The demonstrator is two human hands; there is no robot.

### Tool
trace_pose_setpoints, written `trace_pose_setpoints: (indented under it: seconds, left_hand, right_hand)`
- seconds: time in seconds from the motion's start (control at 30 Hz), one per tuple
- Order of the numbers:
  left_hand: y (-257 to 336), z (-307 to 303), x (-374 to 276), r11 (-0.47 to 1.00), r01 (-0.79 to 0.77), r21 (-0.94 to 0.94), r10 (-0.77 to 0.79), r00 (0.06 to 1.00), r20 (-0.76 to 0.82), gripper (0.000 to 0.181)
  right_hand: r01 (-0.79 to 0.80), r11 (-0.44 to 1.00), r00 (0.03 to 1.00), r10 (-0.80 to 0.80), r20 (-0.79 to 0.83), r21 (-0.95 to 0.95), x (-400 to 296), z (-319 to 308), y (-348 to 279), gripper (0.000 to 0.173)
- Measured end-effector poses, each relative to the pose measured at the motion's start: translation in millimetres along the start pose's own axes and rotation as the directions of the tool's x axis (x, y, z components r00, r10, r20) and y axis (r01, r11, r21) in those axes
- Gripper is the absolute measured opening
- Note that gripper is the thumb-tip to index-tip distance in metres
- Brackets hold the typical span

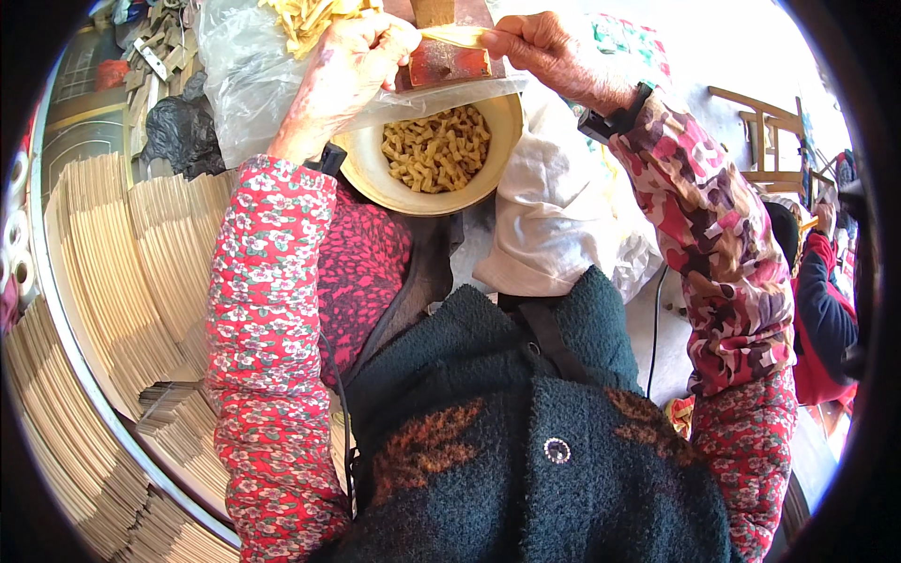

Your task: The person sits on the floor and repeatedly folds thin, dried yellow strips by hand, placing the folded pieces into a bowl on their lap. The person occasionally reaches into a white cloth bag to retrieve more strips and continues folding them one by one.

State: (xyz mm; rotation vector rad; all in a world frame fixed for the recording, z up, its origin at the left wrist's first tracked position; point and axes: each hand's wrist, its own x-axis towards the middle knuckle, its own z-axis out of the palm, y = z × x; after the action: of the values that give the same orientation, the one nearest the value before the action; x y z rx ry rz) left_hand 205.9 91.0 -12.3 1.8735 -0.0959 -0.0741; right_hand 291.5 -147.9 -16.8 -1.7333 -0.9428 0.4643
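Observation:
A pale yellow strip (pixel 454 35) is stretched between my two hands at the top of the view. My left hand (pixel 355 70) pinches its left end, and my right hand (pixel 545 53) pinches its right end. Just below the strip is a worn red and brown wooden block (pixel 450 65) on clear plastic sheeting. A heap of similar yellow strips (pixel 310 24) lies on the plastic beside my left hand. Nearer my body, a cream round basin (pixel 426 204) holds many small brownish knotted pieces (pixel 436 149).
Stacks of flat brown sheets (pixel 105 267) fill the left side. A black plastic bag (pixel 176 134) and wooden scraps (pixel 169 42) lie at upper left. White cloth (pixel 549 204) covers the lap at right. A wooden chair (pixel 771 137) and another person (pixel 820 324) are at far right.

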Motion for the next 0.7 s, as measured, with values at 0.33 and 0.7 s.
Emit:
trace_pose_setpoints:
  seconds: [0.33, 0.7]
  left_hand:
    - [-35, 15, 1, 0.975, -0.094, 0.201, 0.128, 0.979, -0.161, 0.021]
    - [-10, 17, -108, 0.719, -0.138, 0.681, 0.194, 0.981, -0.006, 0.025]
  right_hand:
    - [-0.162, 0.947, 0.987, 0.153, -0.055, -0.277, -12, 9, 24, 0.030]
    - [0.129, 0.839, 0.980, -0.027, 0.197, -0.528, -136, 23, -35, 0.018]
